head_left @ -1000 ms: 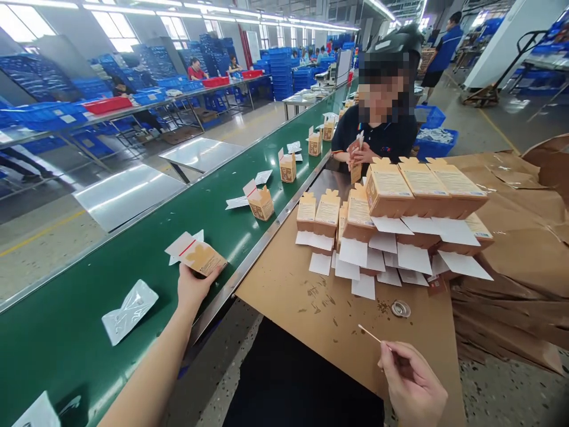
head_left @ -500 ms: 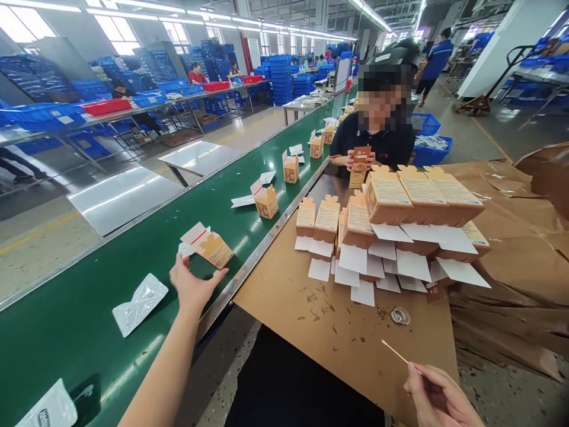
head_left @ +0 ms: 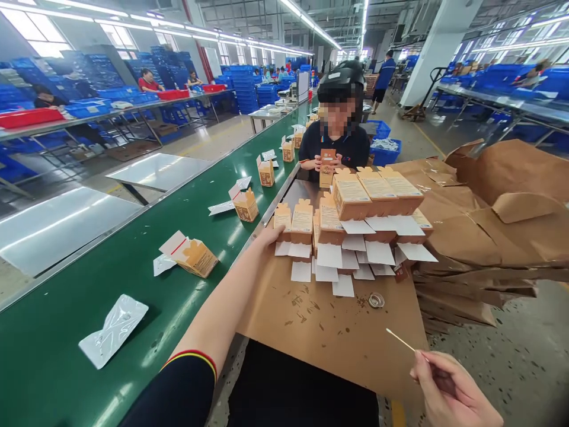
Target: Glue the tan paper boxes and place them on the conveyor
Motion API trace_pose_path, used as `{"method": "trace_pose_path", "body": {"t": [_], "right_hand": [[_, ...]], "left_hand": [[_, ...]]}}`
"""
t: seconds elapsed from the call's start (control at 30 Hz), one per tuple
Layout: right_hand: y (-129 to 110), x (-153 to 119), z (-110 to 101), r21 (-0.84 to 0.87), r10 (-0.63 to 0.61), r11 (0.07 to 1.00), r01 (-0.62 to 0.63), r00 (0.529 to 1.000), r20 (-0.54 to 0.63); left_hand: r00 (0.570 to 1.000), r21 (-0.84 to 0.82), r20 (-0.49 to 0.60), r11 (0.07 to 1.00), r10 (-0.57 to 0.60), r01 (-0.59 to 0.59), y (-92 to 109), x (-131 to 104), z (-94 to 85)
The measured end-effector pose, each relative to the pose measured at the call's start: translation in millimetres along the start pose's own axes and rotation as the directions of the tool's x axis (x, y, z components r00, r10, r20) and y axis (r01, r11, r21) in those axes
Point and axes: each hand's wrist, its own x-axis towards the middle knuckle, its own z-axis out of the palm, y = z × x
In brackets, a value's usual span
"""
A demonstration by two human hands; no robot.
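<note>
My left hand [head_left: 268, 236] reaches forward to the left end of the stacked cartons and touches the leftmost small carton [head_left: 283, 220]; its fingers are mostly hidden, so its grip is unclear. Between the thumb and fingers of my right hand [head_left: 429, 370], at the lower right, is a thin cotton swab [head_left: 402, 340], its white tip pointing up and left. Open tan cartons [head_left: 377, 193] with white flaps hanging toward me are piled on the brown board [head_left: 284, 320]. A small clear round dish [head_left: 376, 300] lies in front of them, beside dark smears.
On the green conveyor [head_left: 178, 317] at left stand several open cartons, one tilted carton [head_left: 200, 258] nearest, with a silver pouch [head_left: 114, 330] closer to me. Across the board, a person [head_left: 335, 139] holds a carton. Crumpled brown paper [head_left: 498, 231] fills the right.
My left hand has left the tilted carton on the conveyor and moved right and forward to the stack. My right hand still holds the swab. The view has turned right.
</note>
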Motion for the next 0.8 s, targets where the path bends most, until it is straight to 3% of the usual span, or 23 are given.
{"method": "trace_pose_path", "body": {"t": [0.07,0.17,0.33,0.4,0.5,0.67,0.8], "right_hand": [[3,-1,-7,-0.031,0.011,0.999,-0.012,0.999,-0.031],[13,6,-12,-0.096,-0.01,0.995,0.006,0.999,-0.039],[37,32,7,-0.22,-0.161,0.96,0.173,0.984,0.07],[49,40,19,-0.266,-0.175,0.944,0.196,0.979,0.101],[68,49,32,-0.31,-0.154,0.931,0.195,0.976,0.153],[81,53,30,-0.347,-0.077,0.928,0.138,0.98,0.182],[54,22,38,-0.206,-0.052,0.975,0.087,0.984,0.168]], "left_hand": [[0.999,-0.047,-0.01,0.998,-0.04,0.04,-5,-7,-4.3],[0.996,-0.152,-0.051,0.987,-0.067,0.059,-23,-40,-25.0],[0.985,-0.472,-0.165,0.881,-0.052,-0.033,-73,-138,-60.5],[0.991,-0.434,-0.118,0.901,-0.063,0.006,-91,-178,-59.6],[0.994,-0.321,-0.027,0.943,-0.103,0.089,-107,-216,-39.7],[0.996,-0.312,0.033,0.946,-0.077,0.083,-113,-214,-6.1],[0.992,-0.313,0.113,0.946,-0.058,0.091,-108,-206,-5.3]]}}
